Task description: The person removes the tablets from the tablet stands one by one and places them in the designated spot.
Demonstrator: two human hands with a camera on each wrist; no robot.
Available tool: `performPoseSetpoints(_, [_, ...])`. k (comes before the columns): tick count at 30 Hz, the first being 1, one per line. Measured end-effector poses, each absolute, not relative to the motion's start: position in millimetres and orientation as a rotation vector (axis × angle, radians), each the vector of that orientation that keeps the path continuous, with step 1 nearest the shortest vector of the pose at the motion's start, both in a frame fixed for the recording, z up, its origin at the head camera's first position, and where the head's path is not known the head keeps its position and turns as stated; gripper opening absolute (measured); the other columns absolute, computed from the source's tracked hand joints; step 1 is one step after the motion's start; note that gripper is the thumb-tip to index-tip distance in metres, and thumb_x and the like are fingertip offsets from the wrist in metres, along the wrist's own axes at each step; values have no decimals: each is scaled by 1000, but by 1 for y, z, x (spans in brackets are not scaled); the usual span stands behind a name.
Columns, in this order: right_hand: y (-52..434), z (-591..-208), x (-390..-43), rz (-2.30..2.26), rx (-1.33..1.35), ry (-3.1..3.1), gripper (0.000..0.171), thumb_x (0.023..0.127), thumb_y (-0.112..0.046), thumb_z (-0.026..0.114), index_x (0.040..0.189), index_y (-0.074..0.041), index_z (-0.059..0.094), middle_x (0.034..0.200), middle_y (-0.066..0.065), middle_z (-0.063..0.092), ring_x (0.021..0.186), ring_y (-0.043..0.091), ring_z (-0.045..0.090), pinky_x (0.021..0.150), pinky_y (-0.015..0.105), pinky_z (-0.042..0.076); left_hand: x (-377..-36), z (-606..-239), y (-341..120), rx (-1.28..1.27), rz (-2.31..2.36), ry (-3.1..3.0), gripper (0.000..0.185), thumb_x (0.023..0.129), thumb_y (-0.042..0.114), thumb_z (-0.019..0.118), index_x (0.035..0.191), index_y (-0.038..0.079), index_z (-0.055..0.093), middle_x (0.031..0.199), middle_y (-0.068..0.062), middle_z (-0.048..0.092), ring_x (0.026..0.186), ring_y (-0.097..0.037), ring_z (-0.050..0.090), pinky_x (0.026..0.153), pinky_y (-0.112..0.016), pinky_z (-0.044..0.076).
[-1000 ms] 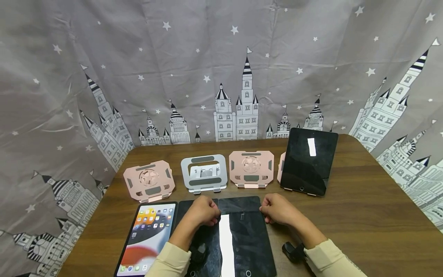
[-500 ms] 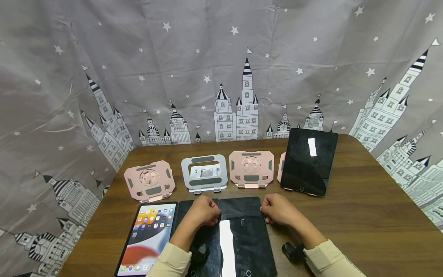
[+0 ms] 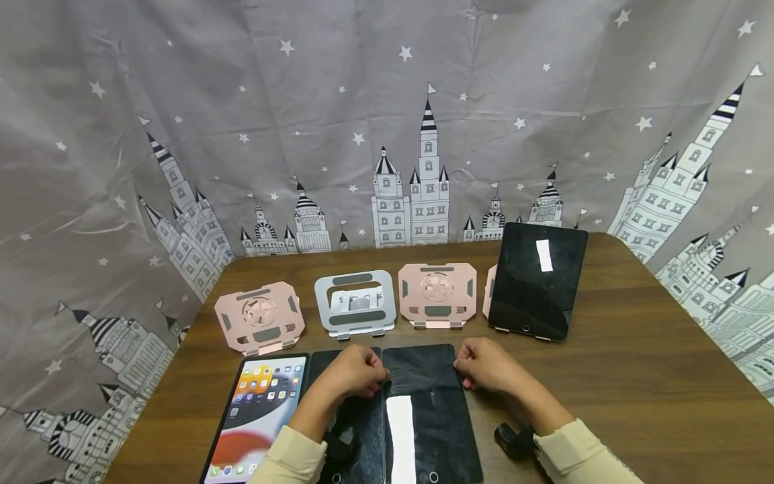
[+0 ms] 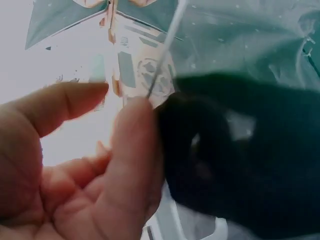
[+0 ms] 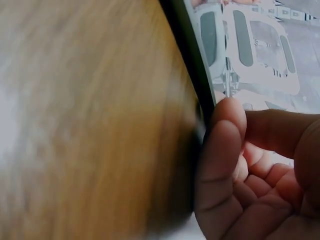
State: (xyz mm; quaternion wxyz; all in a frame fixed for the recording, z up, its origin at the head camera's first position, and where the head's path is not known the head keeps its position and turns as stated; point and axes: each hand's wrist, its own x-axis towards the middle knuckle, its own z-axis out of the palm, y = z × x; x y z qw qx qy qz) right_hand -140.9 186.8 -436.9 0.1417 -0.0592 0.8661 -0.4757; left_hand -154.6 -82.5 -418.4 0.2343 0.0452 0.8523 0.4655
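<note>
In the head view my two hands are at the upper side edges of a black tablet (image 3: pixel 447 420) with a round home button, its screen dark and streaked by a white reflection. My left hand (image 3: pixel 361 370) touches its left edge with curled fingers; in the left wrist view the index finger (image 4: pixel 135 150) meets that edge and the thumb (image 4: pixel 75 102) stands apart. My right hand (image 3: pixel 484 364) pinches the right edge between thumb and index finger. A second dark tablet (image 3: pixel 367 430) lies partly hidden under my left forearm.
A lit tablet (image 3: pixel 256 417) lies at the left. Behind stand a pink tablet stand (image 3: pixel 260 311), a grey one (image 3: pixel 355 316) and another pink one (image 3: pixel 437 311). A dark tablet (image 3: pixel 535 289) leans upright at the back right, partly covering a further pink stand.
The white reflection on the tablet between my hands has slid toward me, its upper end lower on the screen. Both hands keep nearly the same place.
</note>
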Motion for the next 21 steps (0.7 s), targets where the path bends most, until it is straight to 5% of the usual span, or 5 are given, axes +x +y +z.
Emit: performPoseSetpoints(21, [264,-386,-141,-1402,-242,2701,11,98,-8,61,99,3,62,76,6,60,70,20,59,63,30,54,-186,-388,-18,672,1243,2454,7,90,15,68,91,9,65,81,2,60,73,-12,54,63,-26,45])
